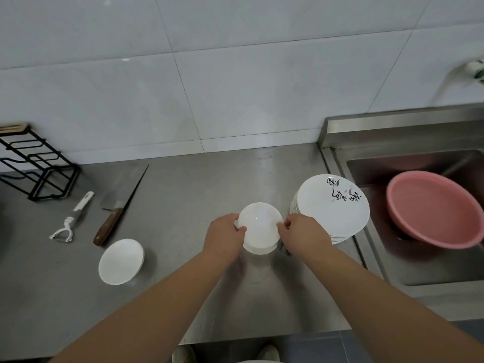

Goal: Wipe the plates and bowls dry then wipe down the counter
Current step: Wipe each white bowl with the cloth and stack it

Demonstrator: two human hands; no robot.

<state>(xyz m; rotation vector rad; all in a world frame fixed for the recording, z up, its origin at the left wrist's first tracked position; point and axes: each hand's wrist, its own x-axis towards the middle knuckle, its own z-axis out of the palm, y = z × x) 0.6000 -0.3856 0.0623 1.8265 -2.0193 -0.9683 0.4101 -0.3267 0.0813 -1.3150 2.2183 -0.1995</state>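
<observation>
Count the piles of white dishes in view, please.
3. The left bowl pile sits front left; the middle bowl pile is held between the left hand and the right hand; the plate pile stands beside the sink. Dishes within each pile cannot be counted.

Taking the bowl stack (259, 226) at the middle as the clock's centre, bare steel counter (199, 184) lay open from eleven to one o'clock, back to the tiled wall. At three, a plate stack (332, 213) stood just beside it, barring the way to the sink (419, 271) and its pink basin (432, 208). A white bowl (121, 261) sat at eight. A cleaver (115, 213), a peeler (70, 221) and a wire rack (39, 169) crowded nine to ten.
</observation>
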